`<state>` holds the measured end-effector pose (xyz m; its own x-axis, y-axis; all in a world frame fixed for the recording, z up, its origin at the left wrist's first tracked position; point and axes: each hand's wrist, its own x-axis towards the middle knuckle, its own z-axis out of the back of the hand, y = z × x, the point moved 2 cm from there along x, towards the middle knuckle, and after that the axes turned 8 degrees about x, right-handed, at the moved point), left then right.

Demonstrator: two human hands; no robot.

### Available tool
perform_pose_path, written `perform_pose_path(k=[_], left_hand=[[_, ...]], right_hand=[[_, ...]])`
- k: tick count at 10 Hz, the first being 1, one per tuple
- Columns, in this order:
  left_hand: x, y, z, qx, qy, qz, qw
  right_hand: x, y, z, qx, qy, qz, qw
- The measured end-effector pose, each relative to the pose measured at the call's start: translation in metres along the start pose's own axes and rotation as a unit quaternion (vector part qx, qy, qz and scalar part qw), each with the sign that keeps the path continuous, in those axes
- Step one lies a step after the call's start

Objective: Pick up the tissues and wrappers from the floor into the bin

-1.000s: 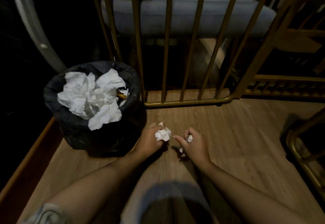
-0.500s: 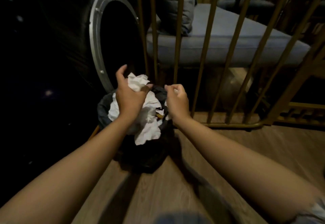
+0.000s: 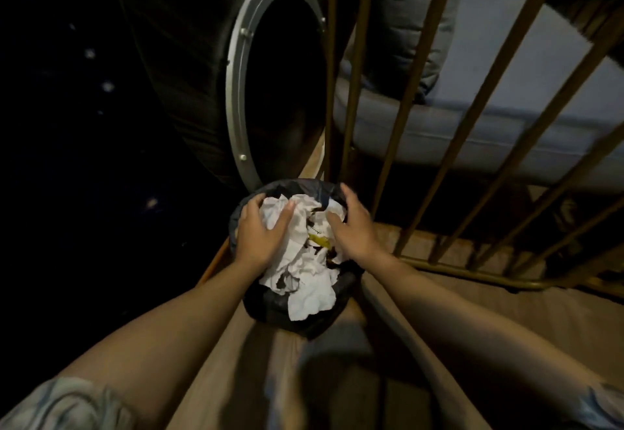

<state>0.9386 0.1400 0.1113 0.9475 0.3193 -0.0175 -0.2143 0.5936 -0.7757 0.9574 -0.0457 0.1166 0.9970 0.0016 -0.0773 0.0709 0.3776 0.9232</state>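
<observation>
**Hands pressing an overfull bin, and what might spill**

Both hands are flat on the heap. From my remote seat I see my left hand [image 3: 261, 238] lying palm down with fingers spread and slightly curled over the pile of crumpled white tissues [image 3: 304, 260], pinching nothing that I can make out. My right hand [image 3: 353, 232] is likewise spread, palm down, on the right side of the pile, its fingertips reaching the far rim. Whether either palm hides a small scrap, I cannot tell.

The tissues sit in the small round bin lined with a black plastic bag [image 3: 293, 321], which stands on the brown wooden floor [image 3: 506, 328]. They are mounded above the rim, and one large sheet hangs over the near edge. A small yellow wrapper [image 3: 319, 240] shows between my hands.

My worry is the overhang: I judge that pushing down in the middle could squeeze that near sheet out onto the floor. Tissue springs back, so lifting my hands may let the mound rise and shed pieces. Uneven pressure could also tip the light bin.

Just beyond the bin stand gold metal railing bars [image 3: 398, 125], and to the left a grey metal ring [image 3: 236, 92] around a dark opening. Anything that rolls there would be hard to see in this dim light.
</observation>
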Motion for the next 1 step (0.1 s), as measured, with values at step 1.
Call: perform_pose_path(k=[1], left_hand=[[-0.0320,-0.0195,0.0334,0.059,0.009,-0.019,0.998]], right_hand=[[-0.0257,0.0347,0.0364,-0.020,-0.017,0.015,1.000]])
